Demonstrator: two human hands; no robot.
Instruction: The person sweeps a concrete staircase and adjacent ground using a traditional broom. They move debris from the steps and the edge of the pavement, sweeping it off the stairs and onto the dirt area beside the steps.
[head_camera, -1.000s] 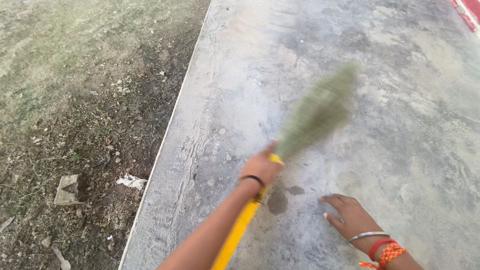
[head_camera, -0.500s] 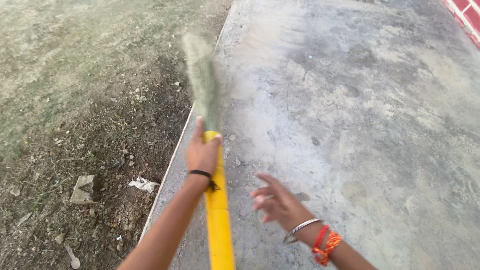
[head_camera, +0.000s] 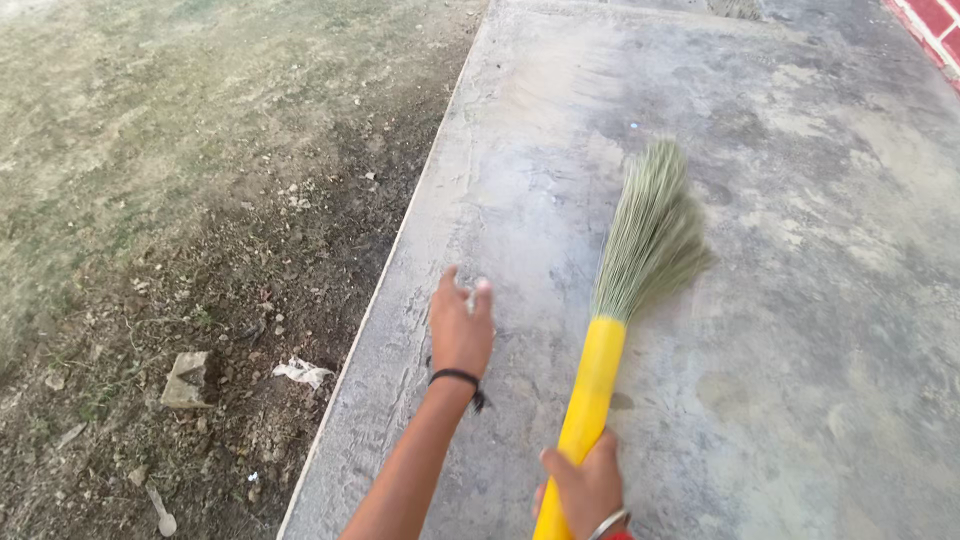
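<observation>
Broom (head_camera: 610, 330) switched from left hand (head_camera: 461, 328) to right hand (head_camera: 585, 490), now clamped low on the yellow handle; left hand loose, fingers open; bristles back on concrete slab (head_camera: 800, 250), sweeping goes on.

Two bare forearms in view, no sleeves reaching wrist or forearm. Left hand (head_camera: 461, 325): seen from the back, thumb and fingers bare, no rings visible. Left wrist: thin black cord band (head_camera: 456, 377), worn snug, with a short knotted tail hanging at the outer side. Right hand (head_camera: 586, 488): seen partly, cut off by the bottom edge of the view; knuckles and thumb bare, no rings visible. Right wrist: slim silver-coloured metal bangle (head_camera: 607, 523), round in section, plain surface. Just below the bangle, a small patch of red band (head_camera: 620, 535), mostly out of view; make not discernible. No gloves, watch or markings visible.
</observation>
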